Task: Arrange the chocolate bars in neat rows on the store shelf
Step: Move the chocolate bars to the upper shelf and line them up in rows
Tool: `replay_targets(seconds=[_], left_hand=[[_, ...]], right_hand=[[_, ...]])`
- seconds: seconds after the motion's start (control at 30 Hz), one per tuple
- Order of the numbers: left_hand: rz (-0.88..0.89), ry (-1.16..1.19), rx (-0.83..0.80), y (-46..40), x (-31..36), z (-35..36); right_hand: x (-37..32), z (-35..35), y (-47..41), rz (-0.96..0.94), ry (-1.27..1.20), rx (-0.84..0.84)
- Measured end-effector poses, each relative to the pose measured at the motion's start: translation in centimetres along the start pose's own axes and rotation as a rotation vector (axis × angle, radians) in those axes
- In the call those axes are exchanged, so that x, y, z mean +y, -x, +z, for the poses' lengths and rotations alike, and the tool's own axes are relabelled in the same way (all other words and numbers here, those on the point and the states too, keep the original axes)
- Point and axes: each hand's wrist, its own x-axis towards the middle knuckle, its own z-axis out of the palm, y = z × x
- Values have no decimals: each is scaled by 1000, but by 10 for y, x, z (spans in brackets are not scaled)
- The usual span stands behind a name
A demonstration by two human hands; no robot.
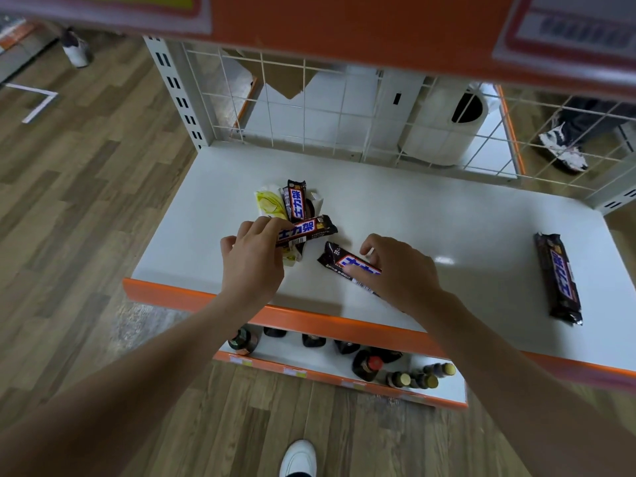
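four dark chocolate bars [558, 277] lie on the white shelf [430, 215]: three near the middle, one apart at 3 o'clock. one yellow-green packet [268, 203] and one white packet [316, 200] sit under the pile. about nine bottles [367, 365] show on the lower shelf [447, 394] at 6 o'clock.

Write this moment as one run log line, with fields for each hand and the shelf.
left hand: grips bar on pile | right hand: grips loose bar | shelf: lone bar at right, rows not yet formed
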Motion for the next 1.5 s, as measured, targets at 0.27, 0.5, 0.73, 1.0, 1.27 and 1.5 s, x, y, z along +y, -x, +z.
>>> replay_targets(seconds=[0.27, 0.5, 0.73, 1.0, 1.27, 1.5], left_hand=[[-6, -19, -21, 0, 7, -1], [48, -157, -100, -14, 14, -1], [66, -104, -72, 1, 18, -10], [97, -23, -30, 24, 35, -27], [80, 57, -27, 65, 60, -46], [102, 89, -7, 113, 88, -80]], right_hand=[[0, -5, 10, -141, 218, -42], [7, -11, 13, -109, 228, -66], [7, -19, 29, -146, 270, -13], [2, -35, 57, -173, 275, 33], [-2, -44, 106, -134, 330, 111], [-12, -70, 172, -140, 329, 131]])
